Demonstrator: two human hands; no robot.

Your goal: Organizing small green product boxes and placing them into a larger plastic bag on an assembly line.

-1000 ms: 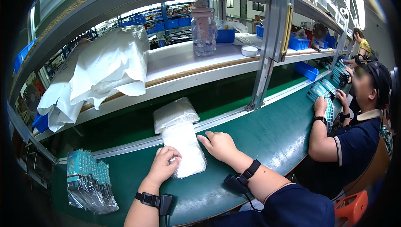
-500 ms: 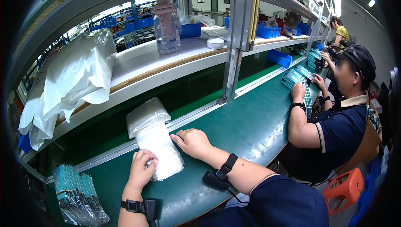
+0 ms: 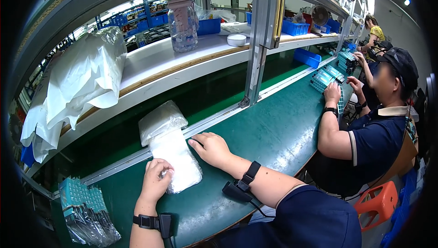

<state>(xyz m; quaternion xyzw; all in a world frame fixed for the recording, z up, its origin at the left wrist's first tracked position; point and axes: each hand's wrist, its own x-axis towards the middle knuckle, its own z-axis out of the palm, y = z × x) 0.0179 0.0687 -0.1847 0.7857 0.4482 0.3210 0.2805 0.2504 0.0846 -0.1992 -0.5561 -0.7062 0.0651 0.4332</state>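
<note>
A clear plastic bag of white contents (image 3: 175, 161) lies on the green bench top (image 3: 273, 129) in front of me. My left hand (image 3: 156, 180) rests on the bag's near left corner, fingers curled onto it. My right hand (image 3: 212, 149) lies flat on the green surface against the bag's right edge, fingers spread. A second similar bag (image 3: 160, 120) lies just beyond, over the metal rail. Both wrists carry black straps.
A stack of teal packets in clear sleeves (image 3: 86, 209) sits at the near left. White plastic bags (image 3: 82, 81) hang off the upper shelf, which also holds a clear bottle (image 3: 183, 20) and a white dish (image 3: 237, 39). A metal post (image 3: 258, 47) stands at centre. A seated co-worker (image 3: 374, 129) handles teal packets (image 3: 326, 79) at right.
The view has swung left, so bag and hands now sit further left in the picture. Both hands stay on the bag in about the same pose.
</note>
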